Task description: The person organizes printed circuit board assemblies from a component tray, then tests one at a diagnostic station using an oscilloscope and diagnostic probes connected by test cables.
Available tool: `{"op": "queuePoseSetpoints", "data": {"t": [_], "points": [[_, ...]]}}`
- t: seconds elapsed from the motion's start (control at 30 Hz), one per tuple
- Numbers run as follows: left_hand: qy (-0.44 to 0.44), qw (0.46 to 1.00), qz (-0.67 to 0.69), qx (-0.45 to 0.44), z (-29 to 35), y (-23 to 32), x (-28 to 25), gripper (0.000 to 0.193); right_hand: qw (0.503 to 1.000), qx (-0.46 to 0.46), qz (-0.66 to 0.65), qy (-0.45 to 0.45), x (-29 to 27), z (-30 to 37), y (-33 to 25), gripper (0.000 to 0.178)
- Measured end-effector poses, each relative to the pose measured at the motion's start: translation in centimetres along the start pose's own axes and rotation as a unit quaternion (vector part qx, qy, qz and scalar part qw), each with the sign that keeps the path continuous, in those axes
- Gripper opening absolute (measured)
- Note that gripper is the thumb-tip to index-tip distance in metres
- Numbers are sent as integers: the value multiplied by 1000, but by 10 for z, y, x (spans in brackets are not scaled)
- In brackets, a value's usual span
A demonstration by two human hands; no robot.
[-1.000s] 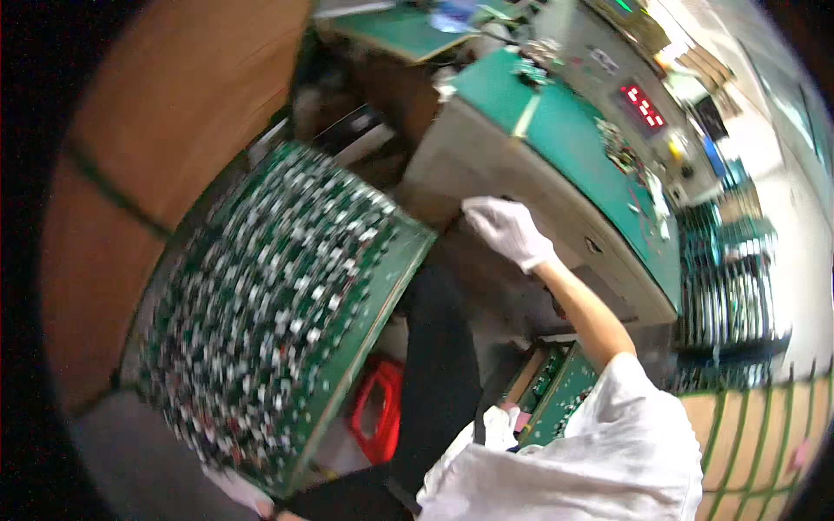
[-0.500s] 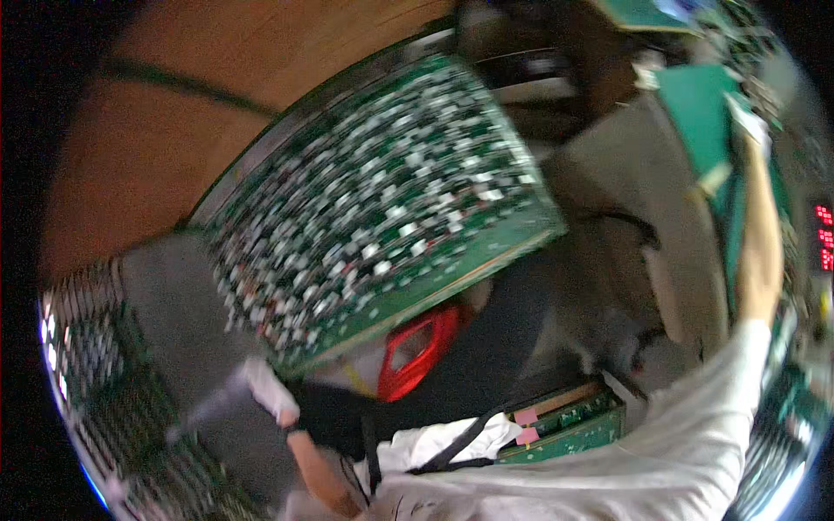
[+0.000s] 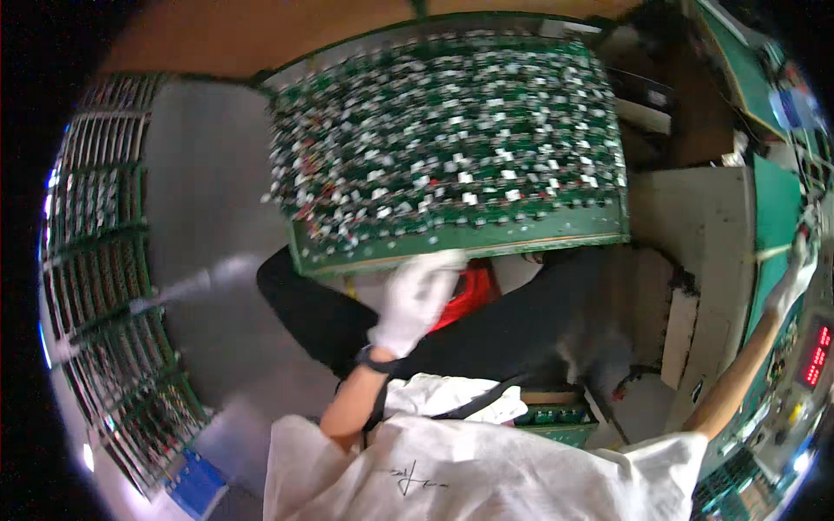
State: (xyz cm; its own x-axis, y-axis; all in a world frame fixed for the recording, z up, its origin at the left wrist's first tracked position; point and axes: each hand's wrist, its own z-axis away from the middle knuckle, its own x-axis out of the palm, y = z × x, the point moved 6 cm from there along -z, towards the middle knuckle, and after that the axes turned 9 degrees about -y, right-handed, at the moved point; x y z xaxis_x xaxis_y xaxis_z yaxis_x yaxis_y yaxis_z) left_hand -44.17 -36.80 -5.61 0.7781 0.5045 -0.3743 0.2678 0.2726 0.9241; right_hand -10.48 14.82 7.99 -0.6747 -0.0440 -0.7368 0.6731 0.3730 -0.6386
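Note:
A wide green tray (image 3: 486,239) packed with rows of small circuit boards (image 3: 452,130) with white parts lies in front of my knees. My left hand (image 3: 415,304), in a white glove, is over my lap by the tray's front edge. Its fingers point up and right, somewhat blurred, and nothing shows in them. My right arm stretches far to the right. There my gloved right hand (image 3: 799,265) is at the edge of the green-topped bench, its fingers closed around something small and dark with a bit of red, too blurred to name.
Racks of upright circuit boards (image 3: 113,286) line the left side, with a blue bin (image 3: 196,484) below them. A red object (image 3: 473,300) lies between my legs, under the tray's edge. A green box (image 3: 560,432) is by my right hip. A red-digit display (image 3: 817,354) stands at the right.
My view has turned to the right, so the tray appears level. My left hand has moved from the left side to over my lap. My right hand now appears lower, farther along the bench.

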Motion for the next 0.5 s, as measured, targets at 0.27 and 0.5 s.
{"op": "queuePoseSetpoints", "data": {"t": [0.27,0.5], "points": [[-59,810,572,-115,27,-19,68,61,892,-305,-14,-334,239,327,-249,94],[-46,892,428,-139,86,-79,-74,47,761,-409,-101,-493,303,355,-325,94]]}}
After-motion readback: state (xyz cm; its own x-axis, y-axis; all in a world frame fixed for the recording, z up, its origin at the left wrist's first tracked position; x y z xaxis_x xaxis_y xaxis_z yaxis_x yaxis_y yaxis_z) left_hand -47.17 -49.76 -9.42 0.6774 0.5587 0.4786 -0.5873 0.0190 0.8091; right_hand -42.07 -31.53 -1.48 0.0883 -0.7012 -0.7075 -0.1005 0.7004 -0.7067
